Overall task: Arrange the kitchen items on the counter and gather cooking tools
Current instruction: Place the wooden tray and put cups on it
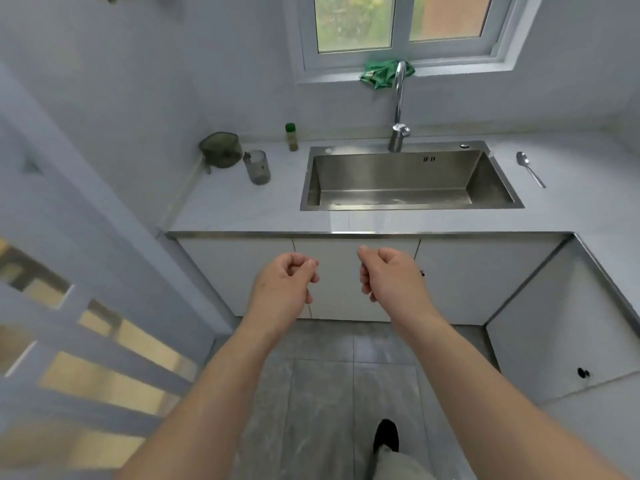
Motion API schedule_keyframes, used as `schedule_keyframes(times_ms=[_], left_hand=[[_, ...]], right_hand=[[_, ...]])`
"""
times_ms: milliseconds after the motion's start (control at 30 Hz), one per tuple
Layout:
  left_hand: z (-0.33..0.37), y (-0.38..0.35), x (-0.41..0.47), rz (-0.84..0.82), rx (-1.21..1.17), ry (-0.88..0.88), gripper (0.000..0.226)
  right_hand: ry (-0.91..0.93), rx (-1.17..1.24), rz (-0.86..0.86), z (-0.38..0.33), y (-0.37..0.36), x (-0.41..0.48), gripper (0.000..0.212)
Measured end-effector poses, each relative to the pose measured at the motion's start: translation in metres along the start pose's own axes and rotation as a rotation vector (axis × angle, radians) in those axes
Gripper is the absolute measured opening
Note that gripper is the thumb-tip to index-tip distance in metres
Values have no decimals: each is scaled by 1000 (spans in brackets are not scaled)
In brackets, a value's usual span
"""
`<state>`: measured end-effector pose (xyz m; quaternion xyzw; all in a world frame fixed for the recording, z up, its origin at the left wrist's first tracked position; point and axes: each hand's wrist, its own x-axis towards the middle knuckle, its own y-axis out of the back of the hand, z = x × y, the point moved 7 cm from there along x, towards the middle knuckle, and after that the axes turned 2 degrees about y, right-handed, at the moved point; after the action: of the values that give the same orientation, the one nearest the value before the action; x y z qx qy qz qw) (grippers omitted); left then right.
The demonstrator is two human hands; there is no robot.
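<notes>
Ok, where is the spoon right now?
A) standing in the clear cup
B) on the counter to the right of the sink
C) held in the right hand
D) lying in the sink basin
B: the spoon lies flat on the counter just right of the sink, with its bowl end toward the back wall and nothing touching it.

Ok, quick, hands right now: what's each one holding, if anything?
Left hand: idle, fingers loosely curled, holding nothing.
Right hand: idle, fingers loosely curled, holding nothing.
</notes>
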<state>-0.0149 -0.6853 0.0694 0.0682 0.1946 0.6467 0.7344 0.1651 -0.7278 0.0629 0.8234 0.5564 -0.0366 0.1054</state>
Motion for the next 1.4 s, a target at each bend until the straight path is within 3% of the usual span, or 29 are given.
schedule_keyframes(times_ms=[233, 433, 667, 933, 1133, 1267, 1400], left_hand=[[-7, 36, 135, 70, 36, 53, 10], [19, 73, 271, 168, 205, 85, 5], [32, 98, 386, 172, 370, 58, 27], [26, 112, 537, 13, 698, -104, 66], [6, 100, 626, -282, 1078, -269, 91], [-14, 82, 663, -473, 1233, -230, 109], [-35, 74, 684, -507, 1281, -178, 104]], right_hand=[[6, 23, -47, -18, -80, 145, 34], [-3, 39, -102, -52, -131, 284, 32], [-71, 34, -113, -74, -179, 397, 29], [-129, -62, -4, -61, -207, 495, 28], [-199, -120, 65, -54, -240, 549, 24], [-231, -133, 123, -49, -245, 581, 18], [-275, -134, 132, -35, -246, 610, 15]])
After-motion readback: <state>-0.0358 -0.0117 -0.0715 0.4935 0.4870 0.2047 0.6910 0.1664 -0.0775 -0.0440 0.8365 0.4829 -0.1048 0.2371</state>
